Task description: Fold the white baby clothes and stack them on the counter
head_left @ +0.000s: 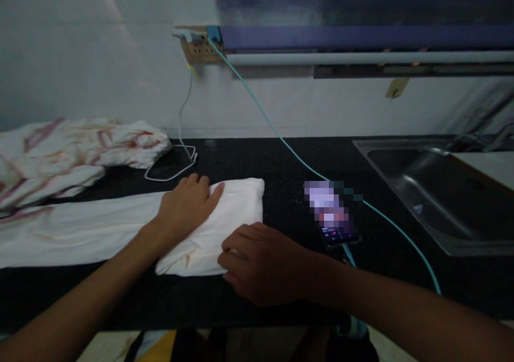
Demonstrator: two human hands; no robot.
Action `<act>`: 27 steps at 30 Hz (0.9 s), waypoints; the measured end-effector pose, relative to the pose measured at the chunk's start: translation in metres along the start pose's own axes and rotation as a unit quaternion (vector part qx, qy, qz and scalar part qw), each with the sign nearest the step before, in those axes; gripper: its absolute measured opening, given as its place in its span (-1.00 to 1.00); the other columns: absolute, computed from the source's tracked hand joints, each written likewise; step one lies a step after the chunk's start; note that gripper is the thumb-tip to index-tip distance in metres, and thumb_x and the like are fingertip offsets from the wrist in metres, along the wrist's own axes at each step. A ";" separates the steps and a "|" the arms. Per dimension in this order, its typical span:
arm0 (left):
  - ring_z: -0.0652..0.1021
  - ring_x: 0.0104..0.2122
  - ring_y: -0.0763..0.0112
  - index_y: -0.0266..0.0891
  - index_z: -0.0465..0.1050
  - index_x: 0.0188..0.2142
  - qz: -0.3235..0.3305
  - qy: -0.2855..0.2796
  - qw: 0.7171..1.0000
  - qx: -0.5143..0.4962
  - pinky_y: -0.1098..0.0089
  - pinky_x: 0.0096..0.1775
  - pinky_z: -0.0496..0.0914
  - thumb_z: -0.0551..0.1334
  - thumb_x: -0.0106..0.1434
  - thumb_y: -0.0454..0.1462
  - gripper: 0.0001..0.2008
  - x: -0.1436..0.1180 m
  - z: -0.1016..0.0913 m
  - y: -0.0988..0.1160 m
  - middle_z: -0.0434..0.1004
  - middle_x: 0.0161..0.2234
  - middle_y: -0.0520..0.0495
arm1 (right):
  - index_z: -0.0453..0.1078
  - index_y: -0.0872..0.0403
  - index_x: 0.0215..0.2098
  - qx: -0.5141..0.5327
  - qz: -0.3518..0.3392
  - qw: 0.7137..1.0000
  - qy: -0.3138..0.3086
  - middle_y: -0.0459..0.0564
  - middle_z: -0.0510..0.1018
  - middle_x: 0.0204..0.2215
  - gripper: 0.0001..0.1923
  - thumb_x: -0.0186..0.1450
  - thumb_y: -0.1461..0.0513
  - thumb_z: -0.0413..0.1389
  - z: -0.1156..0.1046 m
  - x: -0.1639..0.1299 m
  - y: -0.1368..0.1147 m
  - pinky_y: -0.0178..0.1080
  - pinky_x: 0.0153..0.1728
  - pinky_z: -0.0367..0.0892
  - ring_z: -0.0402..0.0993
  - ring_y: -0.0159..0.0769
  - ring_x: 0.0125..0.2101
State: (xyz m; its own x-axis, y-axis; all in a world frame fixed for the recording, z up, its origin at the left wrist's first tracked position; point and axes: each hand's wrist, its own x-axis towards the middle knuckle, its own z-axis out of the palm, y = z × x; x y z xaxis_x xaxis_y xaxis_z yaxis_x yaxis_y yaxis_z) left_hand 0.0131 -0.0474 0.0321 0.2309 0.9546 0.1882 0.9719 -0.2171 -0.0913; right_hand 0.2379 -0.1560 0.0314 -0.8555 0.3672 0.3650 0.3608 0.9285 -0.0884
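Pressing a folded white cloth (217, 228) flat on a dark countertop (281, 164) with both hands.

The left hand (187, 206) lies open, palm down, fingers spread flat on top of the cloth's folded right end, gripping nothing. The right hand (261, 263) rests at the cloth's near right corner with fingers curled down onto its edge; whether it pinches the fabric I cannot tell. The cloth stretches away to the left along the counter. Far left lies a crumpled white cloth with red marks (76, 148). Just right of the hands sits a phone (333, 217) on a teal cable (261, 110) running to a wall socket (201, 48). A white cable (176, 164) coils behind the cloth. A steel sink (437, 190) sits at the right.
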 end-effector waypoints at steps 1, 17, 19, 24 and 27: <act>0.56 -0.08 -0.12 -0.30 0.47 -0.15 -0.005 -0.001 1.000 0.000 0.05 -0.17 0.45 -0.21 0.46 0.15 -0.32 0.001 -0.001 0.001 0.54 -0.11 -0.43 | 0.44 0.16 -0.14 0.000 0.000 1.000 0.003 0.10 0.55 -0.14 -0.77 0.53 0.21 -0.02 0.001 0.000 0.000 -0.13 -0.11 0.30 0.38 -0.18 -0.11; 0.56 -0.02 0.03 -0.33 0.29 0.15 0.071 0.113 0.978 -0.157 0.09 0.02 0.45 0.05 0.44 0.06 -0.46 0.028 -0.004 -0.009 0.51 0.01 -0.36 | 0.41 0.15 -0.13 -0.019 0.040 0.999 -0.004 0.10 0.53 -0.13 -0.81 0.51 0.23 -0.01 -0.004 0.001 -0.001 -0.13 -0.12 0.28 0.37 -0.18 -0.12; 0.51 0.10 0.03 -0.34 0.26 0.21 0.119 0.128 0.967 -0.186 0.06 0.14 0.41 0.06 0.46 0.00 -0.47 0.015 -0.004 -0.004 0.45 0.11 -0.38 | 0.40 0.13 -0.15 -0.038 0.092 0.995 0.011 0.08 0.52 -0.16 -0.83 0.50 0.21 0.01 -0.003 0.001 -0.002 -0.14 -0.19 0.28 0.36 -0.17 -0.16; 0.36 0.30 0.03 -0.28 0.30 0.27 0.211 0.098 0.960 -0.157 0.00 0.35 0.24 0.06 0.47 0.01 -0.46 -0.020 0.010 0.004 0.37 0.29 -0.31 | 0.42 0.13 -0.16 -0.098 0.264 0.959 -0.012 0.14 0.51 -0.16 -0.86 0.44 0.23 0.06 0.000 -0.003 0.005 -0.13 -0.28 0.28 0.38 -0.10 -0.19; 0.28 0.38 0.02 -0.27 0.23 0.37 0.190 0.055 0.971 -0.134 -0.04 0.39 0.17 -0.02 0.49 0.08 -0.35 -0.030 0.032 -0.002 0.29 0.38 -0.26 | 0.46 0.13 -0.12 -0.116 0.321 0.937 -0.069 0.17 0.52 -0.12 -0.85 0.42 0.33 0.06 -0.001 -0.006 0.011 -0.11 -0.26 0.33 0.42 -0.07 -0.15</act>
State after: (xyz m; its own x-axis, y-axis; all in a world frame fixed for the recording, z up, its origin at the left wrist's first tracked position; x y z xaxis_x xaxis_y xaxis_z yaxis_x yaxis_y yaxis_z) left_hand 0.0032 -0.0687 -0.0048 0.5646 0.7706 0.2955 0.7892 -0.6089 0.0799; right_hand 0.2475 -0.1478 0.0289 -0.4679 0.8652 0.1805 0.8755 0.4816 -0.0390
